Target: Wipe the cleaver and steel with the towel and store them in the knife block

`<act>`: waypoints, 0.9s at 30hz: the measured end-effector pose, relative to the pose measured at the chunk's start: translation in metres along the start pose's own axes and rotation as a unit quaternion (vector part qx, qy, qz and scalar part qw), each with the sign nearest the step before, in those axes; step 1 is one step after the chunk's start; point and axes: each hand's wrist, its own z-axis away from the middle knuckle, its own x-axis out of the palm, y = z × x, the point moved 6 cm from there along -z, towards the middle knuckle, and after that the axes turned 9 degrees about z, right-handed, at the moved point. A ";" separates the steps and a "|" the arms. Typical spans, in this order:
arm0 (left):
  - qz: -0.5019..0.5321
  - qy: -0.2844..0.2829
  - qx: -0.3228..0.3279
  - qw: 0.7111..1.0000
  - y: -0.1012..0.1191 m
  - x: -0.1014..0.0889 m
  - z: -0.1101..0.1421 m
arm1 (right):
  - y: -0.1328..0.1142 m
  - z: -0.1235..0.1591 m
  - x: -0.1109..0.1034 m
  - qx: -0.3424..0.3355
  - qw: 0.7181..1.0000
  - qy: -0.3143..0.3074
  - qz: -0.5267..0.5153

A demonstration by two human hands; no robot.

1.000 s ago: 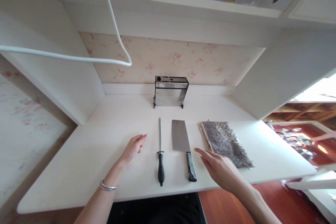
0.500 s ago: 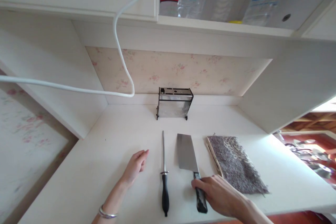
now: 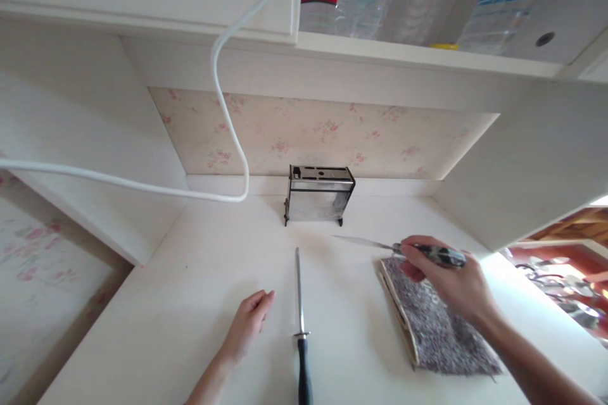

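Observation:
My right hand [image 3: 458, 285] grips the dark handle of a cleaver [image 3: 368, 242] and holds it up off the counter. The blade is seen nearly edge-on and points left. Below that hand lies a folded grey-brown towel [image 3: 437, 342]. My left hand [image 3: 251, 316] is loosely curled into a fist just left of a sharpening steel [image 3: 300, 304], and nothing shows in its fingers. The steel rests on the white counter with its rod pointing away from me; the bottom of its black handle is cut off by the frame.
A knife block [image 3: 319, 204] with clear sides and a slotted metal top stands against the back wall. A white cable [image 3: 223, 101] hangs in front at the upper left. Overhead, a shelf [image 3: 418, 54] holds several plastic bottles. Side panels flank the white counter [image 3: 199, 278].
My right hand has lifted the cleaver off the counter, up and to the right, turning its blade edge-on. My left hand stays curled beside the steel. The view has shifted slightly.

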 end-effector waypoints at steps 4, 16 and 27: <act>-0.013 -0.002 0.006 1.000 0.004 0.001 0.002 | -0.049 -0.034 -0.031 -0.034 0.995 0.069 -0.058; -0.036 -0.002 0.021 0.999 -0.003 -0.003 0.002 | -0.147 -0.133 -0.045 -0.155 0.975 0.103 -0.119; -0.043 -0.009 0.014 0.999 0.000 -0.001 0.005 | -0.166 -0.161 -0.036 -0.155 0.987 0.033 -0.034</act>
